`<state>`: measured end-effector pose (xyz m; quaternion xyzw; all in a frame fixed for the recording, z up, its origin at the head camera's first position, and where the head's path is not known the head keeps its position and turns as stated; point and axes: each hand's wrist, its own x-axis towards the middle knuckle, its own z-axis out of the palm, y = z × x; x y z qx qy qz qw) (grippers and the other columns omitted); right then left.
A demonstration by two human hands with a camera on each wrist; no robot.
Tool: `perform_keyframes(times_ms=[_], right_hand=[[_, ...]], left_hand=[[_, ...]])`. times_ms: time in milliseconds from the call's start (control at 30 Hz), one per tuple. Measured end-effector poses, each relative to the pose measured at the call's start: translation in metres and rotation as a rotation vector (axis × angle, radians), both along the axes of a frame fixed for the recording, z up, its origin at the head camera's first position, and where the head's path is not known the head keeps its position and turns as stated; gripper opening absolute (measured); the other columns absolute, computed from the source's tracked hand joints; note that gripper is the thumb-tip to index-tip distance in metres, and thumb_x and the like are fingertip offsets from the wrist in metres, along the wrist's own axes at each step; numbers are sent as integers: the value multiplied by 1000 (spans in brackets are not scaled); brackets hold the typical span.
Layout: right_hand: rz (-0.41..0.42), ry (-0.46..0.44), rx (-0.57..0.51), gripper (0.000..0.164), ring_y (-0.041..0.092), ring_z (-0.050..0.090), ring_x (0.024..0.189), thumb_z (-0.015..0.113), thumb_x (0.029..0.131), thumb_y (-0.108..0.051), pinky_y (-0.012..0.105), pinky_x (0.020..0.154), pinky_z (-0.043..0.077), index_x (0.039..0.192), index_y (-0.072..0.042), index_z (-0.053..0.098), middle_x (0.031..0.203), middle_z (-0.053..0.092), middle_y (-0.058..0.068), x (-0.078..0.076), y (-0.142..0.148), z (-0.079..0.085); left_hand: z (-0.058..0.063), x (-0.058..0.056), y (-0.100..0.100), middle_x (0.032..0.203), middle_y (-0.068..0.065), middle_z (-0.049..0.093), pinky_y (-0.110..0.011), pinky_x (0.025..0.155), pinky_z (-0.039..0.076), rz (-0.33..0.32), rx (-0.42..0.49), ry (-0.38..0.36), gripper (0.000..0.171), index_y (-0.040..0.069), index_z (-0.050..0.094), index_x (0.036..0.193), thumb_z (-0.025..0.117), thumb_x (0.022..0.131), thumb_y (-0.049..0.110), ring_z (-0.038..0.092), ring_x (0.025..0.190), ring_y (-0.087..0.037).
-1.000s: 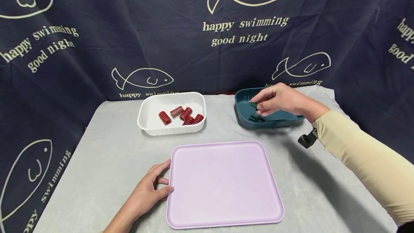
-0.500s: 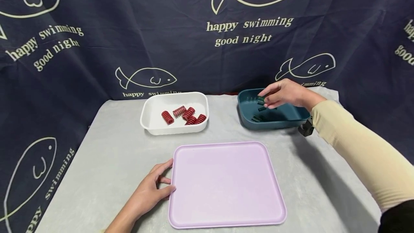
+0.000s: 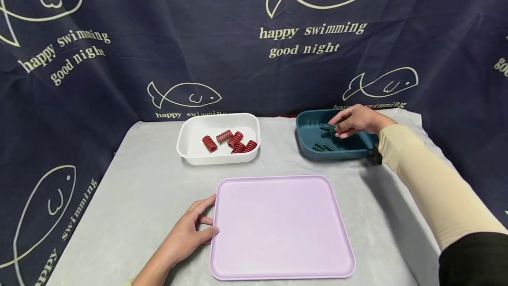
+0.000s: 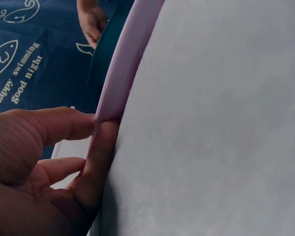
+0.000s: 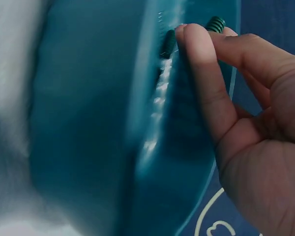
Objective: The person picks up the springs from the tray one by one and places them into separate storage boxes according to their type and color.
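Observation:
In the head view my left hand (image 3: 186,233) holds the left edge of a lilac rectangular tray (image 3: 282,228). The left wrist view shows its fingers (image 4: 101,147) on either side of the tray's rim (image 4: 119,73). My right hand (image 3: 359,120) reaches into a dark teal box (image 3: 337,155) at the back right. Its thumb and fingers pinch a small green coil spring (image 5: 216,23), mostly covered by the fingertips in the head view. Several other green springs (image 3: 319,146) lie on the box floor, one of them (image 5: 168,45) right by the thumb tip.
A white box (image 3: 218,159) holding several red coil springs (image 3: 209,143) stands at the back left. Both boxes stand behind the lilac tray on a grey-white cloth (image 3: 151,189). A dark blue curtain (image 3: 238,69) with fish drawings hangs close behind them.
My right hand has shifted rightward within the teal box, rising a little and then lowering, uncovering more green springs. The left hand stays on the tray's edge. The head view has turned slightly left.

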<state>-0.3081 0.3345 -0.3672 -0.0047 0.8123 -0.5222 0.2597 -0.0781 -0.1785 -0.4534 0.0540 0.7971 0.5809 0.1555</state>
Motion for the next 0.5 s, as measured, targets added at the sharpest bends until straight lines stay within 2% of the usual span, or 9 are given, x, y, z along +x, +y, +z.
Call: perform_keyframes(times_ms=[300, 500], right_hand=[[-5, -75, 52, 32, 23, 73, 79, 60, 94, 16, 36, 75, 65, 126, 19, 59, 91, 71, 17, 3, 9, -16], [12, -99, 78, 32, 23, 73, 79, 60, 95, 14, 38, 76, 65, 126, 20, 59, 91, 72, 16, 3, 8, -21]], left_hand=[[-1, 0, 1, 148, -13, 46, -33, 65, 64, -1, -9, 3, 78, 10, 47, 155, 79, 86, -3, 63, 102, -22], [-2, 0, 0, 148, -13, 46, -33, 65, 64, 3, -7, 5, 78, 9, 47, 155, 79, 85, -3, 63, 102, -21]])
